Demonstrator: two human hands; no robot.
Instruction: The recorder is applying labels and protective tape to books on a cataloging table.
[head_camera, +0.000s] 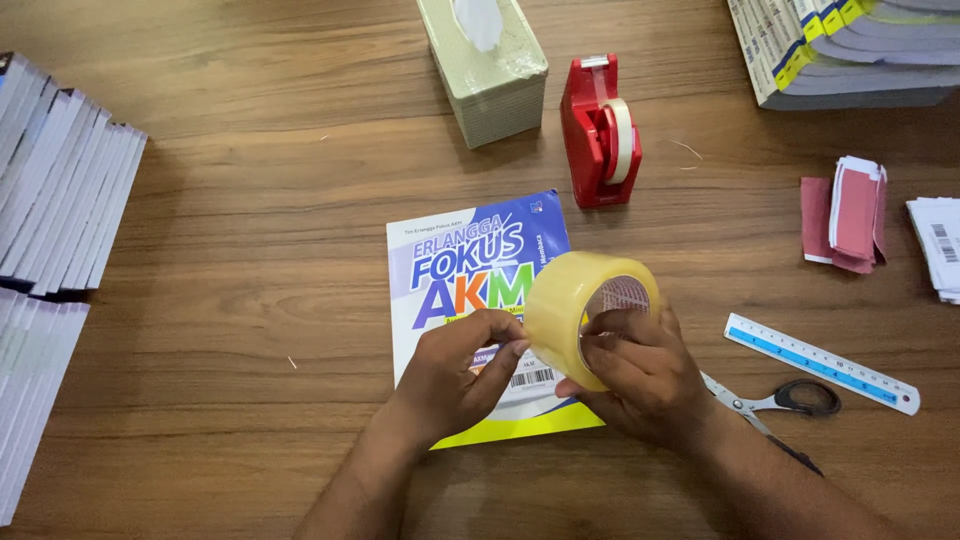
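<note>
The right hand (640, 375) was wrapped around a wide roll of clear packing tape (585, 305), fingers curled over its rim and into the core, holding it tilted on edge. The left hand (455, 375) sat just beside it, thumb and forefinger pinched together at the roll's near edge, touching the tape; whether a loose end lay between them could not be told. Both hands rested over a blue, white and yellow booklet (470, 270) lying flat on the wooden table (250, 260), its lower part hidden beneath them.

Just right of the right hand, partly under the wrist, lay a pair of scissors (785, 400), and beyond those a pale blue ruler (820, 362) set at a slant. Farther right sat a small bundle of red and white paper slips (850, 215). Ahead of the hands stood a red tape dispenser (598, 135), and beyond it a pale green tissue box (485, 70). Well off to the left of the left hand rose stacks of books (55, 200), with another stack (850, 50) at the far right corner.
</note>
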